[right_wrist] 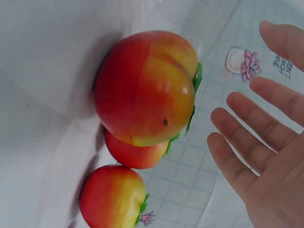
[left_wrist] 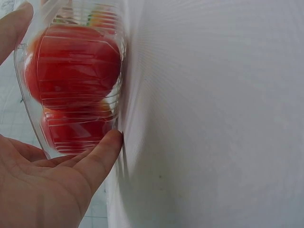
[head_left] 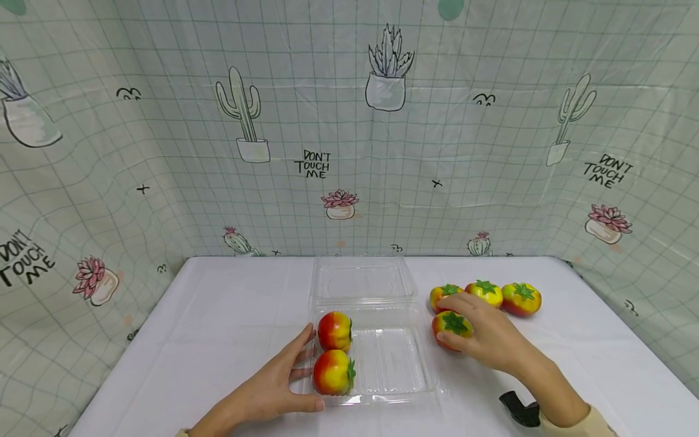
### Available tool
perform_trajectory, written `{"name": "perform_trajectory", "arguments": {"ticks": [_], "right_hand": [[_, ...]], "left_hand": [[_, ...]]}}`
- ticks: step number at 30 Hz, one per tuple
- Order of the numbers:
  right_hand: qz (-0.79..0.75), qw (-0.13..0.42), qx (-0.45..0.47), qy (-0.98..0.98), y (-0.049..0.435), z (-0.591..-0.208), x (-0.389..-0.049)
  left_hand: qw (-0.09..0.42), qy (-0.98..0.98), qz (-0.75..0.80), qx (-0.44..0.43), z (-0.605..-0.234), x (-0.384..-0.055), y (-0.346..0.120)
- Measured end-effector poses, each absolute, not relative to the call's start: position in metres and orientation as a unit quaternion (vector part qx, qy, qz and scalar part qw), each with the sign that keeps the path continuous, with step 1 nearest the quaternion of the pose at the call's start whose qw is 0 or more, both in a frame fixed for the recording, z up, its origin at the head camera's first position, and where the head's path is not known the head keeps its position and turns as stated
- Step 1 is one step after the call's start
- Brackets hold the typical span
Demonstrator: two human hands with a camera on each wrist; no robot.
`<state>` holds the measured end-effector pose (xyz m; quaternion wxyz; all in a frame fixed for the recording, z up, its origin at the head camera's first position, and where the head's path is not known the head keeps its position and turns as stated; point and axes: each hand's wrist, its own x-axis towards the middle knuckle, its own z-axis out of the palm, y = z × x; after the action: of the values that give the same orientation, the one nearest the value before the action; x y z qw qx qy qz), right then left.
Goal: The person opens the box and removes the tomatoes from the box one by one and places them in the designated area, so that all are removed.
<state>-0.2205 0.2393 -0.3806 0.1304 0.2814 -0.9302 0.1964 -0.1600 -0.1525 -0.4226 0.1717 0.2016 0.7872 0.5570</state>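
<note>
A clear plastic clamshell box (head_left: 388,358) lies unfolded on the table, its lid (head_left: 366,280) flat behind it. Along the box's left side sit two red-yellow persimmons, a rear one (head_left: 334,331) and a front one (head_left: 332,372), leaves facing right. Spread fingers of my left hand (head_left: 267,388) rest against the box's left wall; the left wrist view shows the fruit (left_wrist: 73,66) through the ribbed plastic. My right hand (head_left: 486,337) hovers with extended fingers above the nearest loose persimmon (head_left: 452,328). In the right wrist view a gap separates the fingers from that persimmon (right_wrist: 147,90).
Behind the right hand stand three more persimmons, a left one (head_left: 443,294), a middle one (head_left: 486,294) and a right one (head_left: 522,299). A black strap (head_left: 519,409) shows by the right wrist. White cloth (head_left: 229,315) covers the table; a patterned curtain (head_left: 284,109) surrounds it.
</note>
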Motion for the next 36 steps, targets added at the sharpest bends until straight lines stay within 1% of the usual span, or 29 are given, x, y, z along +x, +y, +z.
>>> {"name": "perform_trajectory", "arguments": {"ticks": [5,12,24,36], "right_hand": [[0.192,0.152,0.298,-0.923,0.236,-0.382,-0.220],[0.198,0.156,0.302,-0.919,0.231,-0.385,-0.218],[0.200,0.141,0.314,-0.917,0.216,-0.388,-0.212],[0.190,0.139,0.347,-0.908,0.192,-0.385,-0.203]], "left_hand": [[0.174,0.785,0.560,0.201,-0.422,-0.160,-0.153],[0.174,0.785,0.560,0.201,-0.422,-0.159,-0.153],[0.173,0.784,0.559,0.206,-0.423,-0.160,-0.154],[0.178,0.783,0.561,0.201,-0.424,-0.161,-0.153]]}}
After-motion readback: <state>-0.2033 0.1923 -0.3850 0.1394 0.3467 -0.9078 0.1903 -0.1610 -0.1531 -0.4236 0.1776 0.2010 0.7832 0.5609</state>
